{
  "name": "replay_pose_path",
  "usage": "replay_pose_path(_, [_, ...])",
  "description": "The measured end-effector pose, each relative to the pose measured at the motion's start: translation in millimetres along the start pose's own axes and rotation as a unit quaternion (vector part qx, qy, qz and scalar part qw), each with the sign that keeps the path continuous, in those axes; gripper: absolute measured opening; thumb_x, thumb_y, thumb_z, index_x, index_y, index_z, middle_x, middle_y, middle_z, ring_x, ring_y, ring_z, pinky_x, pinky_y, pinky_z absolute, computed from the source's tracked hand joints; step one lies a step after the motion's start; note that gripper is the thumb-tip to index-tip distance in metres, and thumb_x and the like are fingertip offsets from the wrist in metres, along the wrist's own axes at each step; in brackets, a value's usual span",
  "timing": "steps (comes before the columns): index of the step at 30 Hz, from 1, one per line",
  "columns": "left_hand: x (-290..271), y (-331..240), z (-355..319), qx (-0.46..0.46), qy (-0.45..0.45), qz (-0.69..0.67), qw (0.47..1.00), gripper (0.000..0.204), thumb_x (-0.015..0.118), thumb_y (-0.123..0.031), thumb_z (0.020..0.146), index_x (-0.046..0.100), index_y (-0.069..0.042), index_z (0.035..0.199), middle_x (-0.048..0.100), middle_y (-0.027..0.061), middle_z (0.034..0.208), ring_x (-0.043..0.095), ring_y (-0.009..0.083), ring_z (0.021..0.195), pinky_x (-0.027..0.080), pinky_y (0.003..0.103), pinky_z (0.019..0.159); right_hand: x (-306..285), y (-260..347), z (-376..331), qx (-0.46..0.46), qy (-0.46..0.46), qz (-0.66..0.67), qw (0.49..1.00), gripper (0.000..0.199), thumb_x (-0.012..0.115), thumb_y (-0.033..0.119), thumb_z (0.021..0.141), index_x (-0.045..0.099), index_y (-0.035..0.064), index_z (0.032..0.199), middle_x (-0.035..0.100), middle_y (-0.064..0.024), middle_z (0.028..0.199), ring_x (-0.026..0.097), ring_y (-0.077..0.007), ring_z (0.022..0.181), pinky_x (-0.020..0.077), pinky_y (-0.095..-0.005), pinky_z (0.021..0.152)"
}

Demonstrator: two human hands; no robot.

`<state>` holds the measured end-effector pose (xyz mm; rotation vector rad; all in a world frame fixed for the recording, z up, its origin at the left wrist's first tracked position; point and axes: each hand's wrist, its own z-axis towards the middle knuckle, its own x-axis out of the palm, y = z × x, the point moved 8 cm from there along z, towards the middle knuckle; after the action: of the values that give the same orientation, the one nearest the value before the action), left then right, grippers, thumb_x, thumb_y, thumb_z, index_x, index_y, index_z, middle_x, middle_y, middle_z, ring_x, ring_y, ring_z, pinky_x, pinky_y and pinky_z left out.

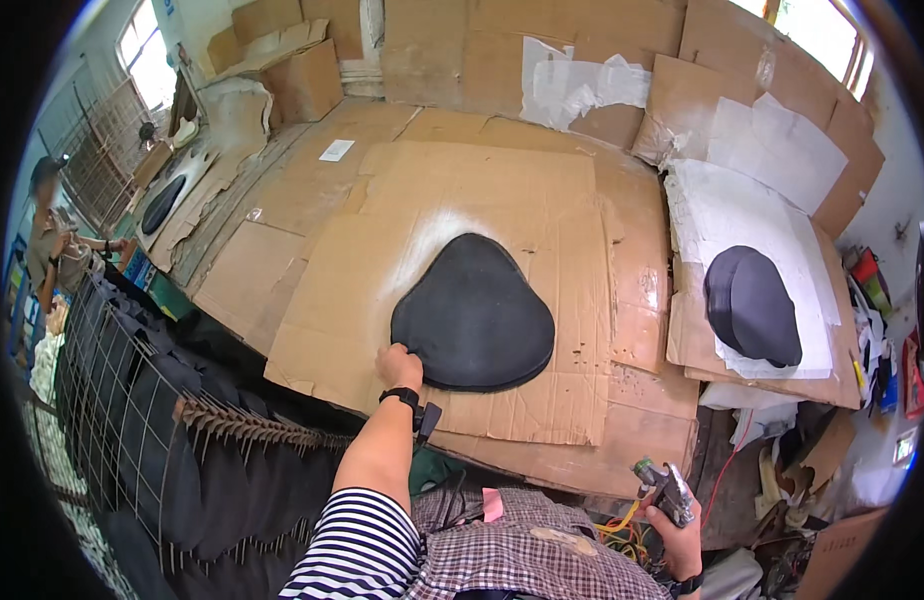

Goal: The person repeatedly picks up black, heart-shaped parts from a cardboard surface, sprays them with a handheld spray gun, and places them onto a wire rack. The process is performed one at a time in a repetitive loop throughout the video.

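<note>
A black pad (472,315), shaped like a rounded triangle, lies on a cardboard sheet (552,200) in the middle of the table. My left hand (399,367) is closed at the pad's lower left edge, its fingertips partly hidden there. Pale spray haze marks the cardboard around the pad's upper left side. Down at the right, my right hand (679,540) grips a metal spray gun (670,494), held apart from the pad near the table's front edge. A yellow hose (627,518) runs from the gun.
Stacked black pads (752,305) sit on white paper at the right. A wire rack (112,400) hung with many dark pieces stands at the near left. Another black pad (163,205) lies far left, near another person (57,235). Cardboard walls (432,50) line the back.
</note>
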<state>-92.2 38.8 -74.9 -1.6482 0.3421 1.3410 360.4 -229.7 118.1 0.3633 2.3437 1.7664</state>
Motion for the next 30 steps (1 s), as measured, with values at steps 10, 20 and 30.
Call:
replay_pose_path(10, [-101.9, -150.1, 11.0, -0.118, 0.350, -0.760, 0.536, 0.008, 0.054, -0.005, 0.081, 0.057, -0.003, 0.088, 0.060, 0.0088, 0.092, 0.057, 0.0228, 0.088, 0.048, 0.040, 0.083, 49.6, -11.1, 48.5, 0.014, 0.140, -0.001, 0.990, 0.044, 0.066, -0.004, 0.074, 0.050, -0.0028, 0.115, 0.062, -0.0081, 0.087, 0.062, -0.0162, 0.079, 0.0529, -0.0306, 0.074])
replay_pose_path(20, [-369.6, -131.8, -5.8, 0.020, 0.126, -0.899, 0.419, 0.008, 0.059, -0.001, 0.078, 0.056, -0.002, 0.085, 0.061, 0.0120, 0.088, 0.060, 0.0271, 0.085, 0.048, 0.043, 0.088, 133.5, -10.6, 53.5, 0.009, 0.297, -0.015, 0.955, 0.037, 0.065, -0.004, 0.074, 0.054, -0.0016, 0.109, 0.062, -0.0067, 0.085, 0.060, -0.0149, 0.079, 0.0517, -0.0301, 0.073])
replay_pose_path(30, [-577.4, -12.4, -14.0, 0.147, -0.149, -0.903, 0.375, 0.015, 0.050, -0.001, 0.084, 0.047, 0.007, 0.097, 0.055, 0.0214, 0.098, 0.056, 0.0360, 0.093, 0.047, 0.050, 0.091, 199.3, 41.8, 7.6, 0.002, 0.452, -0.126, 0.883, 0.053, 0.054, 0.003, 0.086, 0.038, 0.0059, 0.137, 0.047, -0.0105, 0.131, 0.046, -0.0116, 0.093, 0.0385, -0.0251, 0.083])
